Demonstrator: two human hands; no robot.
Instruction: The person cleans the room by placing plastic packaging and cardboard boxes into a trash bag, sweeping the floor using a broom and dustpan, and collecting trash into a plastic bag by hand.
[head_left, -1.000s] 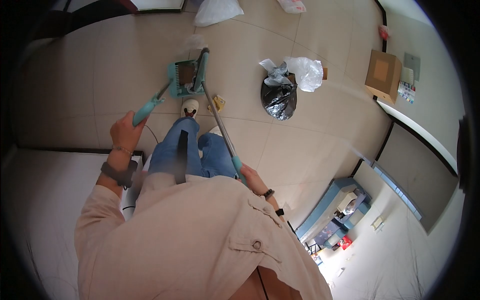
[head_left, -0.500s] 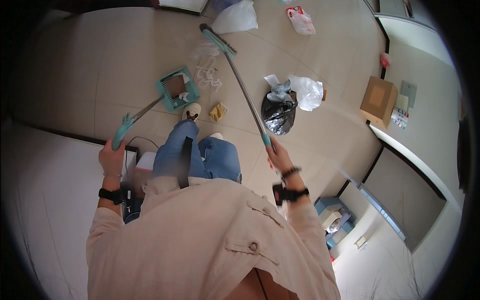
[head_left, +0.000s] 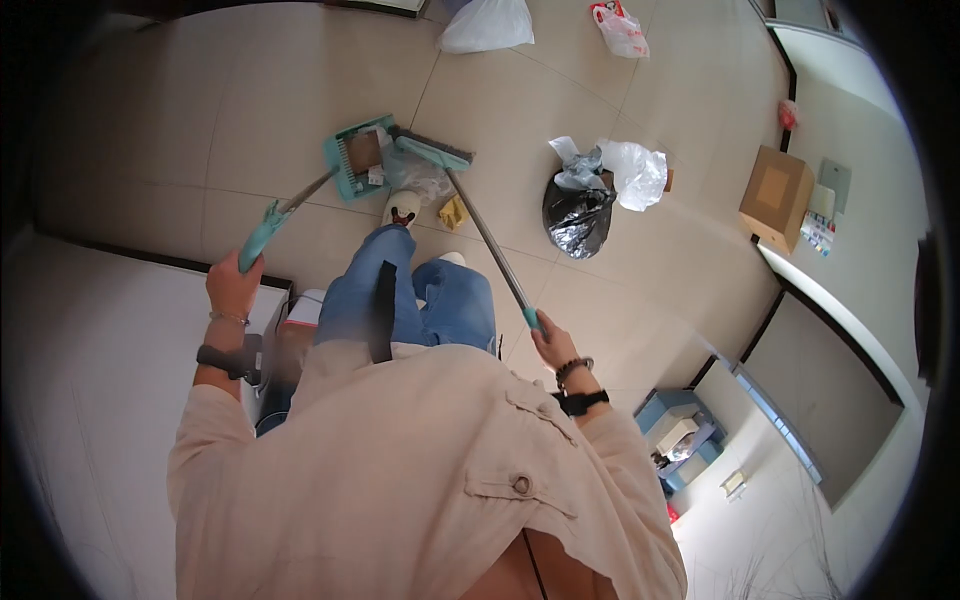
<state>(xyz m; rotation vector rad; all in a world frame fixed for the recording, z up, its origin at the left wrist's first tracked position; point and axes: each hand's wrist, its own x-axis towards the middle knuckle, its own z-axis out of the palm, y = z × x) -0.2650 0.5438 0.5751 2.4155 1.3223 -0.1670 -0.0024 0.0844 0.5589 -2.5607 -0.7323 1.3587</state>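
Note:
My left hand (head_left: 234, 284) grips the teal handle of a long-handled dustpan (head_left: 345, 178), whose pan rests on the tiled floor with brown and white scraps in it. In my right hand (head_left: 553, 341) is the grey pole of a broom (head_left: 486, 234). The broom's teal head with dark bristles lies at the pan's open right side. Clear crumpled plastic (head_left: 432, 182) sits just below the broom head, partly hidden by it. A small yellow packet (head_left: 453, 212) lies on the floor beside my shoe (head_left: 402, 207).
Right of the broom stand a black plastic bag (head_left: 578, 219) and a silvery-white bag (head_left: 635, 175). Farther off lie a white bag (head_left: 488, 28) and a red-and-white bag (head_left: 621, 30). A cardboard box (head_left: 777, 198) is by the right wall. A white surface (head_left: 130, 380) borders my left side.
The broom head has come down and toward the dustpan, and the white strands and clear plastic on the floor are now gathered near the pan. Both hands keep their grips.

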